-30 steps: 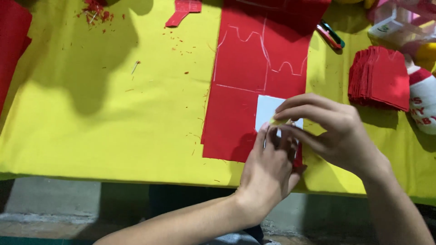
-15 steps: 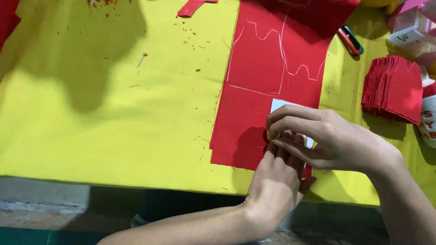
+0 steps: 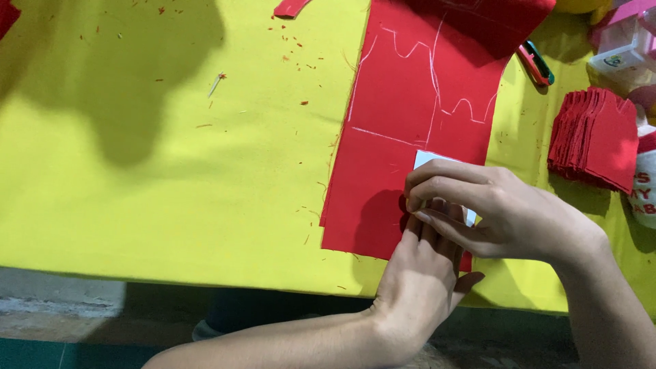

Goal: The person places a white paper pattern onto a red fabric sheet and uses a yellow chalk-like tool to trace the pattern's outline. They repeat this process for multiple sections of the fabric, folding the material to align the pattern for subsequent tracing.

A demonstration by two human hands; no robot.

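Two hands meet over the lower edge of a red felt sheet (image 3: 410, 137) that lies flat on the yellow desk (image 3: 171, 171). The left hand (image 3: 420, 280) reaches up from 6 o'clock, palm down, fingers extended and close together, pressing on the felt. The right hand (image 3: 492, 215) enters from 4 o'clock and lies across the left fingertips; its fingers are curled narrow around a small white card (image 3: 427, 158), of which only a corner shows at 12 o'clock of the knuckles. Whether the card is pinched or merely pressed flat cannot be determined. The card rests on the felt near its lower right corner, just below white chalk outlines (image 3: 417, 89) drawn on the upper half of the sheet. A stack of cut red felt pieces (image 3: 594, 137) sits at 3 o'clock, well apart from the hands. A red-and-green tool (image 3: 536, 63) lies at 1 o'clock beside the sheet. Red lint and thread scraps (image 3: 217, 82) are scattered at 10 o'clock.
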